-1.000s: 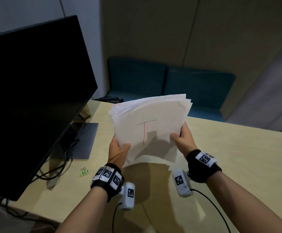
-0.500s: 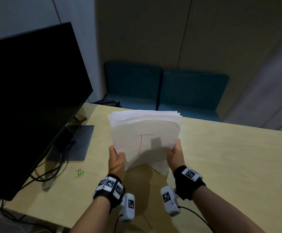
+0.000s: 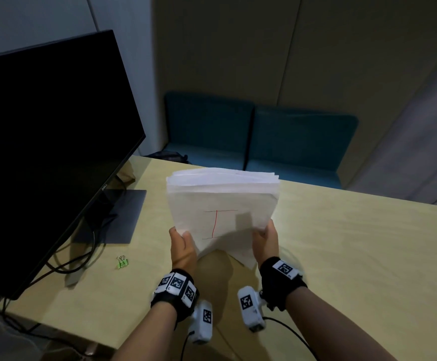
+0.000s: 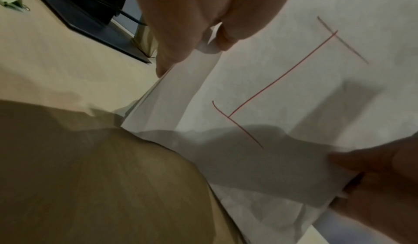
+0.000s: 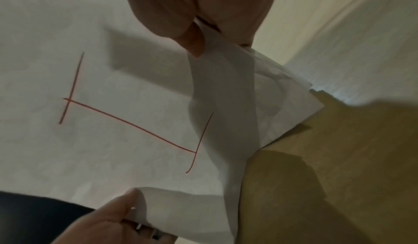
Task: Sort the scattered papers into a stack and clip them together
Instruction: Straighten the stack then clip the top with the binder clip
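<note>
A stack of white papers (image 3: 222, 201) stands nearly upright over the table, its front sheet marked with a red "I". My left hand (image 3: 182, 246) grips the stack's lower left edge, thumb on the front sheet. My right hand (image 3: 265, 242) grips the lower right edge the same way. In the left wrist view the papers (image 4: 282, 87) fill the right side and the left hand (image 4: 203, 24) pinches their edge. In the right wrist view the right hand (image 5: 199, 21) pinches the papers (image 5: 113, 140). A green binder clip (image 3: 121, 262) lies on the table left of my left hand.
A black monitor (image 3: 43, 152) stands at the left on a dark base (image 3: 123, 217), with cables (image 3: 76, 261) trailing near the clip. The wooden table (image 3: 355, 256) stretches to the right. Teal seat cushions (image 3: 264, 142) sit behind the table's far edge.
The tilted, fanned stack has been lowered toward the table and squared, its top edges now level. Both hands came down with it, still gripping its lower sides.
</note>
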The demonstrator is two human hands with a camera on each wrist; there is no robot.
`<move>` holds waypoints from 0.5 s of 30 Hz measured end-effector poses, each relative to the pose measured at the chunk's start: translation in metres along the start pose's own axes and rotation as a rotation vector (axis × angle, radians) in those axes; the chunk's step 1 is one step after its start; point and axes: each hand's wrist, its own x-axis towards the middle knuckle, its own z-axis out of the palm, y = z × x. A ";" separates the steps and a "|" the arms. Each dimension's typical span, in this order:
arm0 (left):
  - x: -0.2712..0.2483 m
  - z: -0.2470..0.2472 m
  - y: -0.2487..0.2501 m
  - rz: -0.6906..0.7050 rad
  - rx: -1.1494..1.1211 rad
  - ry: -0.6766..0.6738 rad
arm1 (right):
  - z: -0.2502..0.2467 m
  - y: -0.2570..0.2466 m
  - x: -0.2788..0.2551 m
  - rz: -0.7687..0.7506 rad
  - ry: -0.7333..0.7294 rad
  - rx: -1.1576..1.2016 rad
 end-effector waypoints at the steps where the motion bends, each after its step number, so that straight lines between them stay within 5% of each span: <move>1: 0.000 0.001 0.000 0.011 0.008 0.010 | 0.001 0.000 0.001 0.001 0.003 0.000; 8: 0.006 -0.003 -0.014 0.040 0.026 0.000 | -0.013 0.000 0.005 -0.045 -0.093 -0.024; 15: 0.013 -0.010 -0.025 -0.139 0.278 -0.124 | -0.015 0.015 0.002 0.029 -0.130 -0.115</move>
